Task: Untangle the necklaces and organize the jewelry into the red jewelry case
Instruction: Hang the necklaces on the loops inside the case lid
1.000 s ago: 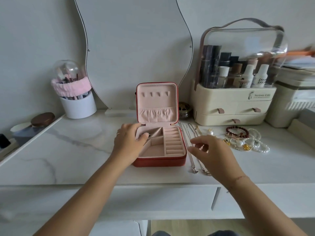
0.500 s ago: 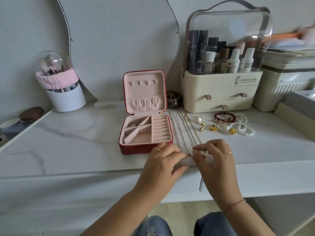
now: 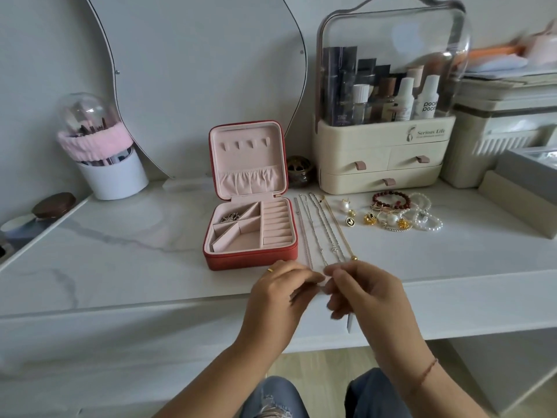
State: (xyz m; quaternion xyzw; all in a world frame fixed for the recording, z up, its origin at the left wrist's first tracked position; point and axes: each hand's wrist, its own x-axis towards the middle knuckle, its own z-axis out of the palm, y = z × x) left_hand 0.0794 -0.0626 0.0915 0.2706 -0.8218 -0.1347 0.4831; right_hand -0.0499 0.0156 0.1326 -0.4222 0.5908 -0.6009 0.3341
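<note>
Vanity clutter along the back of the marble tabletop [image 3: 120, 245]

A wavy-edged mirror [image 3: 193, 70] leans at the back edge. Near the back left corner stands a white brush holder [image 3: 113, 176] with a clear dome and a pink band around it. A round brown compact [image 3: 53, 205] lies at the far left edge. Toward the back right sits a cream cosmetic organizer [image 3: 381, 158] with a clear lid, bottles [image 3: 404, 101] inside and three drawers. A small dark jar [image 3: 299, 171] stands just beside its left end. Cream storage boxes [image 3: 497, 140] crowd the right edge.
</note>
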